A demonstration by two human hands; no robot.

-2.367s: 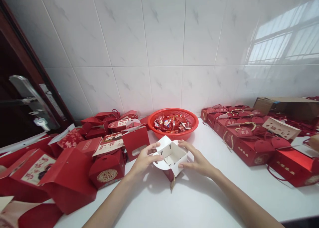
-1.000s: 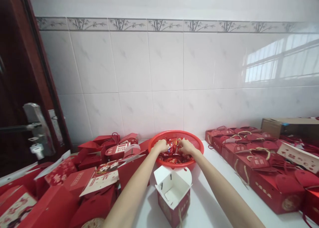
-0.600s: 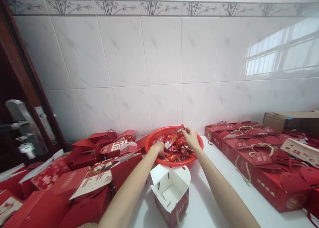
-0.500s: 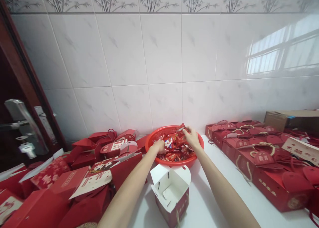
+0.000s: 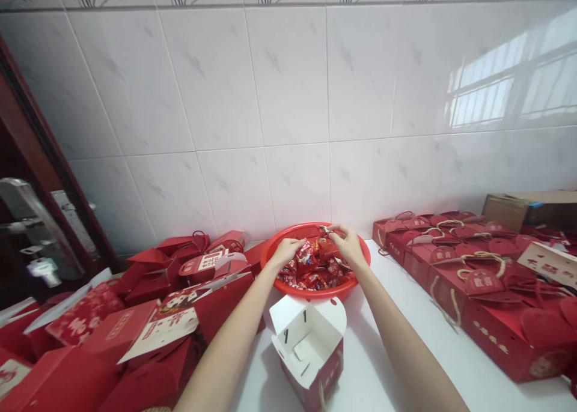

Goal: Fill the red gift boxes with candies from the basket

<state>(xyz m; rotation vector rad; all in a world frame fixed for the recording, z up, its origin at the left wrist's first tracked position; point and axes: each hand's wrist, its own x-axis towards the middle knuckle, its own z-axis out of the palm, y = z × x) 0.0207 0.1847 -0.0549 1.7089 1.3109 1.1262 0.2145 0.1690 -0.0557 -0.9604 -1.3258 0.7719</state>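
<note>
Both my hands are over a red plastic basket [image 5: 345, 292] filled with red-wrapped candies [image 5: 318, 277]. My left hand [image 5: 287, 253] is closed at the basket's left side, with a shiny red candy [image 5: 306, 254] at its fingertips. On the right, my right hand [image 5: 347, 247] pinches a red-wrapped candy [image 5: 328, 248] whose twisted end sticks up by the fingers. Between my forearms stands a red gift box [image 5: 311, 346], its white flaps open and its white inside showing. I see no candy inside that box.
Several red boxes [image 5: 153, 274], some with raised flaps, crowd the left side. Rows of closed red boxes with cord handles [image 5: 451, 262] line the right. A cardboard carton [image 5: 505, 211] sits at the far right; a tiled wall [image 5: 297, 184] rises behind the basket.
My left hand has risen slightly out of the candies, with a candy at its fingers. My right hand has shifted a little within the basket. The view has tilted slightly downward.
</note>
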